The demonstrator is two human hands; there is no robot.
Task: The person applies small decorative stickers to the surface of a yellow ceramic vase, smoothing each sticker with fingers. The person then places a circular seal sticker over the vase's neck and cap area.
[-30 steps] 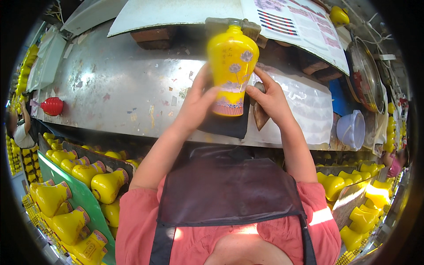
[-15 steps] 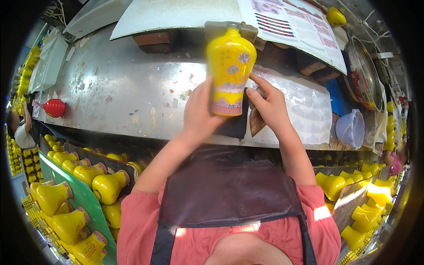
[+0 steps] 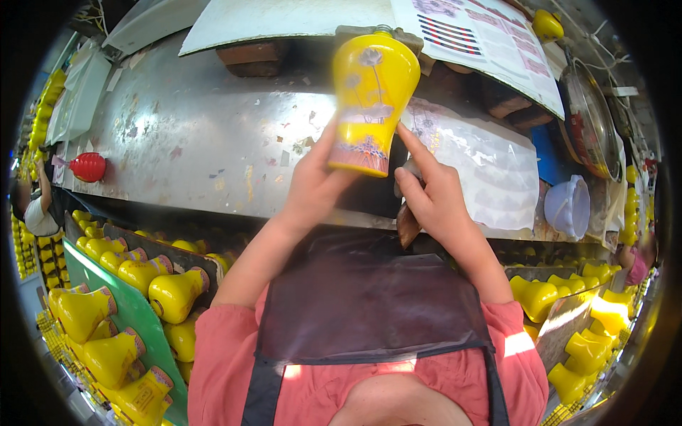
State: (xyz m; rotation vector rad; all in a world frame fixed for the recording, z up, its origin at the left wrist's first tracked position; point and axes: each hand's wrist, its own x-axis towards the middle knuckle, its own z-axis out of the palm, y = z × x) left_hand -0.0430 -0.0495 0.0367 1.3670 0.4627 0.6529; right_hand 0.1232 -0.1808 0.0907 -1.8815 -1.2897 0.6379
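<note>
A yellow vase [image 3: 371, 99] painted with pale flowers and a patterned band near its foot hangs above the metal bench. My left hand [image 3: 314, 183] grips it by the foot from the left side. My right hand [image 3: 432, 190] is just right of the foot, index finger stretched up against the vase's lower side, with a small brown tool [image 3: 407, 221] tucked under the palm. The vase's neck points away from me toward the back of the bench.
The worn metal bench [image 3: 199, 135] carries a red vase [image 3: 88, 167] at left, a clear plastic sheet [image 3: 490, 170] and a pale bowl [image 3: 568, 206] at right. Rows of yellow vases lie on a green board [image 3: 128, 312] at lower left, more [image 3: 568, 334] at lower right.
The vase has tilted and turned in my left hand, showing a different painted side. My right hand slid from the vase's side down toward its foot.
</note>
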